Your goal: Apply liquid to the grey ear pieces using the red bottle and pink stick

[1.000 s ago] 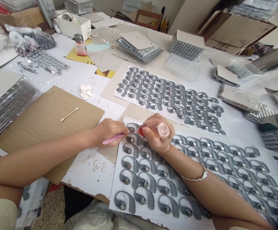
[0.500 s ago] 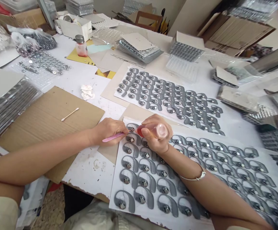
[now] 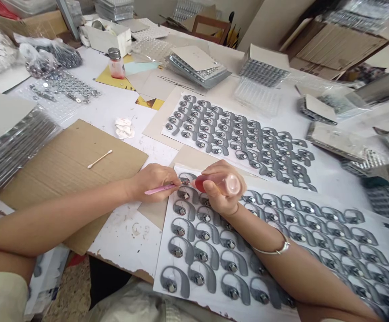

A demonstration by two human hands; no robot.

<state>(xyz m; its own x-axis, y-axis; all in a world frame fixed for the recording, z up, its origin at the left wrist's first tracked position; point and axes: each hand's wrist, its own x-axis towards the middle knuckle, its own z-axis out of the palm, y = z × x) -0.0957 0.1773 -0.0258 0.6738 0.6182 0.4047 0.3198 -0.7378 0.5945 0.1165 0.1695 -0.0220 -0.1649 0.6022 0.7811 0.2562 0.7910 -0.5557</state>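
Observation:
My left hand is closed around a thin pink stick whose tip rests on a grey hook-shaped part at the top-left corner of the near white sheet. My right hand grips a small clear bottle with a red nozzle, lying sideways, nozzle pointing at that same part. Rows of grey hook-shaped pieces with metal studs fill the sheet. A silver bracelet circles my right wrist.
A second sheet of grey parts lies farther back. Brown cardboard with a cotton swab sits left. A pink-liquid bottle, trays of metal studs, stacked blister trays and boxes crowd the edges.
Both hands stay on the same corner part; the view has shifted slightly, and the pink stick sits a little flatter.

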